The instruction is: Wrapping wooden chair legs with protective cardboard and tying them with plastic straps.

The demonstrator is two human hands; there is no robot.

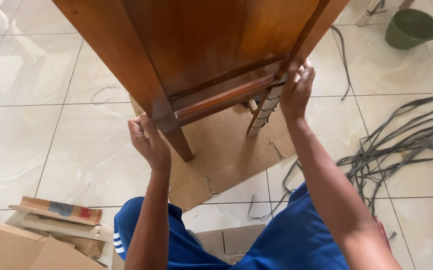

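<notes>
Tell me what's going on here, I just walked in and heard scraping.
A person in blue shorts grips a wooden cabinet by its lower corners: left hand at the near leg, right hand at the far leg. The legs stand on flattened cardboard on the tiled floor. Grey cables lie to the right.

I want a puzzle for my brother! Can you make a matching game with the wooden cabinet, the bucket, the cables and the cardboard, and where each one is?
Things:
1. wooden cabinet
2. green bucket
3. grey cables
4. flat cardboard sheet

Places:
A. lying in a tangle on the tiles at the right
B. under the cabinet's legs
C. gripped by the left hand and right hand
D. standing at the top right corner

Pairs: 1-C, 2-D, 3-A, 4-B
</notes>
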